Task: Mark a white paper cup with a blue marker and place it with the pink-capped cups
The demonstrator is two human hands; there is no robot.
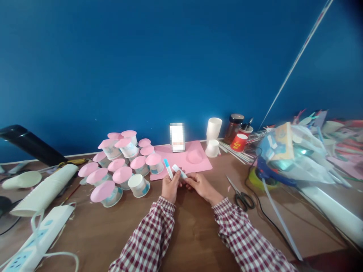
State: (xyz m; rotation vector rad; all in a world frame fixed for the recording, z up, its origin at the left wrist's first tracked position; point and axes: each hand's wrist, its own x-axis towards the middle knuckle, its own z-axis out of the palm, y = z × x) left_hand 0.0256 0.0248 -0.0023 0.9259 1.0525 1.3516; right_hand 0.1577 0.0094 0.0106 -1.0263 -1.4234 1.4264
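My left hand (170, 187) grips a white glue stick (168, 168) with a blue tip that points up and away. Close beside it, my right hand (198, 184) holds the stick's white cap (179, 171) between its fingertips. Both hands hover over the brown table (193, 234) just in front of a pink paper sheet (181, 160). A small pink paper dome (195, 156) lies on that sheet. To the left lies a pile of paper cups with pink lids (121, 168), and one open cup (138, 185) lies nearest my left hand.
Black-handled scissors (241, 195) lie right of my right hand. White cups (213, 138), a jar (234, 128) and a red cup (239, 142) stand by the blue wall. A power strip (36, 241) and cup stack (45, 194) lie left; plastic-wrapped clutter (295, 155) sits right.
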